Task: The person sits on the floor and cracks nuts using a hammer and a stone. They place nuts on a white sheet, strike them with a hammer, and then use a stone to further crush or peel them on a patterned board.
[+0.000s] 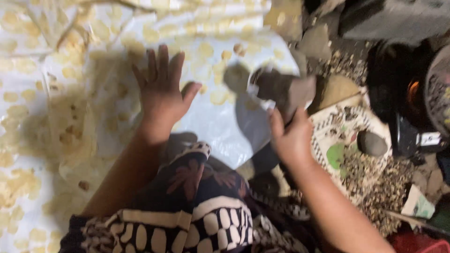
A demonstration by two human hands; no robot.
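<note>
My left hand point(161, 91) lies flat with fingers spread on a clear plastic sheet point(220, 122) covered with many thin yellowish flattened discs point(206, 49). My right hand point(293, 136) grips a grey-brown stone point(286, 89), blurred by motion, lifted above the sheet's right edge. A small dark lump point(236, 77) sits just left of the stone, over the sheet. A patterned dark and cream cloth point(206, 211) covers my lap below both arms.
A round patterned tray point(351, 122) at the right holds a grey stone point(372, 143) and heaps of small brownish kernels point(384, 187). Dark pots and a glow of fire point(412, 89) stand at the far right. More sheets with yellow discs point(18, 98) lie at the left.
</note>
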